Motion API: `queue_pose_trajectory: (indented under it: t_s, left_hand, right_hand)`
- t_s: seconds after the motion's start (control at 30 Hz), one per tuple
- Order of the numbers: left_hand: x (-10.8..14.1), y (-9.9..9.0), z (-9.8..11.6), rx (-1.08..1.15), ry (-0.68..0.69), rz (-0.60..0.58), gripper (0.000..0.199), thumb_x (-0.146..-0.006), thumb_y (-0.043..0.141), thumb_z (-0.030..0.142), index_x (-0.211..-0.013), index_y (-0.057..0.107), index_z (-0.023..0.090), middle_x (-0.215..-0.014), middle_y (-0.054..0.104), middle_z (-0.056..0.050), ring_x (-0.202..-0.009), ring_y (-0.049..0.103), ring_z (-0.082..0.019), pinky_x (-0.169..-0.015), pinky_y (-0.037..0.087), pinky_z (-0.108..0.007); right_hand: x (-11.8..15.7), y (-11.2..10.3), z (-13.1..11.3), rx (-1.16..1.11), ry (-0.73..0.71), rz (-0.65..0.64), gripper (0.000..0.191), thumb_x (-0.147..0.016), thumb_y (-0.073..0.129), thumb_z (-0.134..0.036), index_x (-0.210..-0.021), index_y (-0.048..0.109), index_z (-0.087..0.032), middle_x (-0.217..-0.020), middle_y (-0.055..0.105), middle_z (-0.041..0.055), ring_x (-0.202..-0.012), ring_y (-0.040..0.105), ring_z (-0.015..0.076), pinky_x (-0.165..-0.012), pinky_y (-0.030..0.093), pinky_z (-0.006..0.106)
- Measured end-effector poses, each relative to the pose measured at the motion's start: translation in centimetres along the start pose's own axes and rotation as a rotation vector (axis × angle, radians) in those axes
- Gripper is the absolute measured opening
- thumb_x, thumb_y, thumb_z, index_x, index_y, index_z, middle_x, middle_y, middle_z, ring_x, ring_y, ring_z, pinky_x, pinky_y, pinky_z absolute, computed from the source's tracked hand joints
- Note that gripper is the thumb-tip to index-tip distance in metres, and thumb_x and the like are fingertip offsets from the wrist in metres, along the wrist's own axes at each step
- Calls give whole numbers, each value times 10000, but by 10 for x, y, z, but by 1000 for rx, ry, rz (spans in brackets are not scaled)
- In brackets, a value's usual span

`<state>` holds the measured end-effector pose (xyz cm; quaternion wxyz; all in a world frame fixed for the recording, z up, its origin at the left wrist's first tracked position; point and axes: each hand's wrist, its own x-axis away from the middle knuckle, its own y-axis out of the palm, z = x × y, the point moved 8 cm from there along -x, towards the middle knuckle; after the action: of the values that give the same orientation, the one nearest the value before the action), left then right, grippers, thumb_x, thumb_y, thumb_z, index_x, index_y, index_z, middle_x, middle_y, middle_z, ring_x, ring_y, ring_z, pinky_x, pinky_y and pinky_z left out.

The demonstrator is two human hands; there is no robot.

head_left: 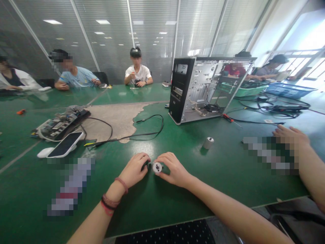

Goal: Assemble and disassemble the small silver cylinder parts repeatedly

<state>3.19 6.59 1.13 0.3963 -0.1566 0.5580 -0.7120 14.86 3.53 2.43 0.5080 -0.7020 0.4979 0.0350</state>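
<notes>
A small round metal part, with a pale face and dark holes, is held between the thumb and fingers of my right hand. Just left of it, my left hand is curled with its fingertips pinched round a small dark piece, too small to make out. The two hands nearly meet above the green table. Farther forward and to the right, a silver metal cylinder stands upright on the tabletop.
An open computer case stands ahead. Circuit boards, a phone and a black cable lie left. A screwdriver and baskets are right. Another person's arm reaches in at right; several people sit across.
</notes>
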Motion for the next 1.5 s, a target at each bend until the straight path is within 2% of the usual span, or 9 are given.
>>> queue_pose_trajectory:
  t_s: [0.2, 0.37, 0.5, 0.83, 1.0, 1.1, 1.27, 1.37, 1.5]
  left_hand:
    - [1, -4, -3, -2, -23, 31, 236, -763, 463, 61, -939, 535, 202, -1003, 564, -50, -951, 524, -206, -878, 430, -363]
    - [2, -5, -1, -1, -33, 35, 227, -765, 468, 71, -932, 545, 205, -994, 569, -49, -945, 529, -209, -884, 430, -375]
    - [2, -3, 1, 8, -14, 33, 235, -769, 466, 74, -946, 549, 205, -1007, 569, -48, -962, 529, -206, -900, 424, -376]
    - [1, 1, 1, -22, 7, 15, 207, -772, 475, 89, -927, 548, 205, -977, 572, -47, -933, 541, -212, -874, 440, -378]
    - [2, 0, 3, -15, -15, 6, 204, -772, 476, 84, -921, 560, 195, -962, 577, -55, -925, 546, -213, -865, 445, -373]
    - [2, 1, 3, -20, -19, 2, 204, -768, 481, 80, -915, 560, 197, -961, 577, -54, -924, 546, -212, -866, 445, -367]
    - [2, 1, 4, -33, 0, 5, 196, -777, 478, 83, -916, 552, 199, -954, 572, -50, -916, 541, -209, -853, 446, -361]
    - [2, 1, 3, -28, 5, 1, 193, -788, 476, 92, -927, 549, 205, -964, 566, -49, -914, 538, -210, -838, 450, -361]
    - [2, 0, 4, -26, 21, 11, 178, -794, 487, 111, -934, 547, 204, -985, 562, -51, -947, 532, -219, -871, 437, -382]
  right_hand:
    - [21, -70, 17, 172, 133, 240, 287, -829, 586, -309, -1089, 521, -209, -1040, 617, 88, -1001, 549, 234, -877, 434, 388]
    - [100, -148, 74, 352, 592, 523, 359, -801, 577, -449, -1055, 539, -198, -1014, 622, 82, -836, 607, 225, -768, 482, 373]
    - [154, -163, 115, 376, 832, 479, 416, -769, 564, -505, -1026, 561, -178, -951, 648, 85, -808, 626, 231, -743, 494, 364]
    - [167, -148, 139, 439, 861, 288, 416, -784, 509, -490, -1055, 531, -175, -898, 650, 92, -796, 628, 260, -719, 480, 390]
    - [129, -146, 89, 729, 711, 403, 610, -759, 576, -448, -1254, 421, -126, -1226, 468, 212, -1146, 440, 367, -897, 398, 498]
    - [80, -107, 52, 575, 569, 306, 429, -829, 522, -342, -1216, 452, -172, -1167, 501, 160, -1114, 475, 307, -923, 397, 452]
    - [24, -7, 27, 163, 462, -180, 228, -812, 581, -251, -1032, 532, -216, -883, 597, 28, -713, 593, 173, -672, 473, 298]
    - [16, 13, 32, 195, 440, -197, 141, -808, 590, -220, -942, 556, -193, -851, 589, 33, -721, 588, 175, -670, 458, 291]
    - [18, 11, 37, 161, 405, -165, 44, -835, 535, -163, -858, 562, -188, -823, 585, 27, -723, 576, 157, -686, 451, 281]
